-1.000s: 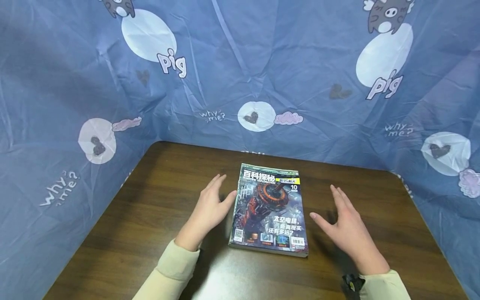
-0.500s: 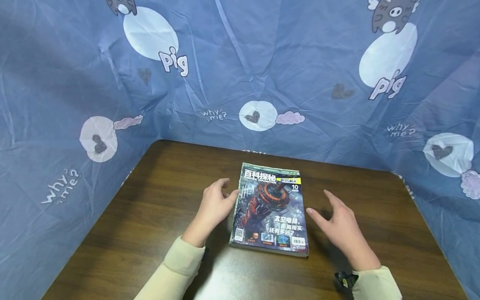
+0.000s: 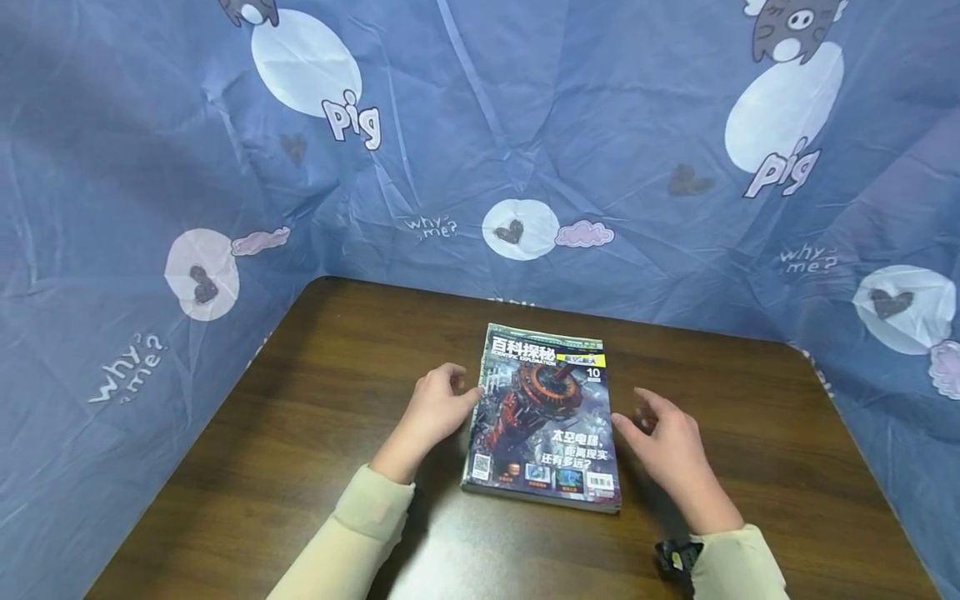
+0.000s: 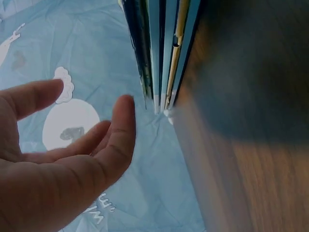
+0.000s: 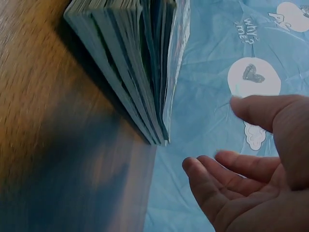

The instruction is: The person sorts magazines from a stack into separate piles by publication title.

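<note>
A stack of magazines (image 3: 543,417) lies on the wooden table, its top cover dark with an orange-red round structure and white Chinese lettering. My left hand (image 3: 437,408) is at the stack's left side, thumb tip right by the edge in the head view. In the left wrist view the magazine spines (image 4: 161,53) stand a little apart from the loosely bent fingers. On the other side is my right hand (image 3: 671,450), thumb close to the right edge. The page edges (image 5: 120,53) show in the right wrist view, with a gap to the relaxed fingers. Neither hand holds anything.
The brown table (image 3: 300,400) is bounded at the back and sides by a blue cloth (image 3: 450,150) printed with pigs, hearts and words. A black band (image 3: 677,557) sits on the right wrist beside a pale sleeve (image 3: 738,567).
Both hands have moved inward toward the stack, the right one more so. Their fingers have gone from nearly straight to more bent. The stack stays in place on the table.
</note>
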Available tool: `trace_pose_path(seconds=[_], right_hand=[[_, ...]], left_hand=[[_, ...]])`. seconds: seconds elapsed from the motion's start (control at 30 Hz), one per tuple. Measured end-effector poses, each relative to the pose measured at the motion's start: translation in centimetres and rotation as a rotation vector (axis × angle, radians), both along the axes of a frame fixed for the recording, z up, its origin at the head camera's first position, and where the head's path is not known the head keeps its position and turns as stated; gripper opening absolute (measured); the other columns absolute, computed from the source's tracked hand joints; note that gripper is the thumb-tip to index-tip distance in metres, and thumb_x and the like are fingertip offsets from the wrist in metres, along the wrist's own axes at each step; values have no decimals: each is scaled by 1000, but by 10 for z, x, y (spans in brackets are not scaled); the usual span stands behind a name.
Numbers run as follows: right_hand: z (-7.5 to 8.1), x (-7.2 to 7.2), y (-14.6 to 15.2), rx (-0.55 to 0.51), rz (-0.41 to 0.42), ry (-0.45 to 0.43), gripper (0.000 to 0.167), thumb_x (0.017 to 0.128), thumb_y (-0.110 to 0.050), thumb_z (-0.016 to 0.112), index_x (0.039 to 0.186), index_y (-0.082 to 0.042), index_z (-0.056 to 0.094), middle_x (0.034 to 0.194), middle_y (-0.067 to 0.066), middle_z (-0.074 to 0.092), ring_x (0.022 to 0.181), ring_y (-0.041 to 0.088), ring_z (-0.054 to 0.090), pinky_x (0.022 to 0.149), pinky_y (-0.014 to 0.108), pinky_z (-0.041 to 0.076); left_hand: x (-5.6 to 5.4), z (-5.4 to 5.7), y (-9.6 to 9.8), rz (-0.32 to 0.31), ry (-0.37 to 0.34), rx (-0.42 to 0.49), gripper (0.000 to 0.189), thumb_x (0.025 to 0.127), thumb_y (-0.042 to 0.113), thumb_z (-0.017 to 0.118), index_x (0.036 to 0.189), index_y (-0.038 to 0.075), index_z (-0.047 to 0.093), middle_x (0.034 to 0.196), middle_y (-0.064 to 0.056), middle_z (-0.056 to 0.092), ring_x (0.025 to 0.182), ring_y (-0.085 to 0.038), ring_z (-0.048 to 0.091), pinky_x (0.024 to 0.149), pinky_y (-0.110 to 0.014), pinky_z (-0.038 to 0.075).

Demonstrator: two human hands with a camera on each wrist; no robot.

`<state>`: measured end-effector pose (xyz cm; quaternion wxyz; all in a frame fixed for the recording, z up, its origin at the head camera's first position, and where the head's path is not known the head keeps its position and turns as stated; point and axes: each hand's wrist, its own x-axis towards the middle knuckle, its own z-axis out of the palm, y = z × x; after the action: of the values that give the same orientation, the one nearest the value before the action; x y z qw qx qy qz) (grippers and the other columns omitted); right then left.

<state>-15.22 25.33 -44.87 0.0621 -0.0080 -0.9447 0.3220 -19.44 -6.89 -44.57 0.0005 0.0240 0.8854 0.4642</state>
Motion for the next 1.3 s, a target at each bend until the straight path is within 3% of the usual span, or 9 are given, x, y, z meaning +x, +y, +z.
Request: trace_pose_path(seconds=[0.33,0.57,0.87,1.3], right_hand=[[-5,-5,-5,-71,-57,-53,44,94,-19,75,126,8,64,110,21,70,97,32,67,79,48,57],[-8,-7,-4,-83,-94,-79,35,92,-20,75,116,6,71,95,12,71,79,23,65,62,35,54],[-13,-10,-5,-35,-92,-101,31,91,-20,75,110,5,74,89,8,71,82,24,65,73,46,53],[-20,-13,-9,-27,-85,-108,28,90,-16,76,107,7,74,84,7,71,79,24,65,72,46,53]], left_hand=[[-4,-1,5,-26,-22,-78,38,88,19,77,112,-9,68,95,-13,66,93,-30,63,87,-47,53],[-5,-2,9,-54,-37,-90,39,87,19,78,112,-9,66,92,-13,63,88,-28,61,84,-46,53],[-6,-8,16,-60,-67,-111,34,87,18,79,105,-8,66,82,-7,58,83,-26,57,79,-44,52],[-6,-13,20,-60,-91,-115,41,85,18,79,110,-11,66,90,-15,65,92,-34,62,87,-47,53]])
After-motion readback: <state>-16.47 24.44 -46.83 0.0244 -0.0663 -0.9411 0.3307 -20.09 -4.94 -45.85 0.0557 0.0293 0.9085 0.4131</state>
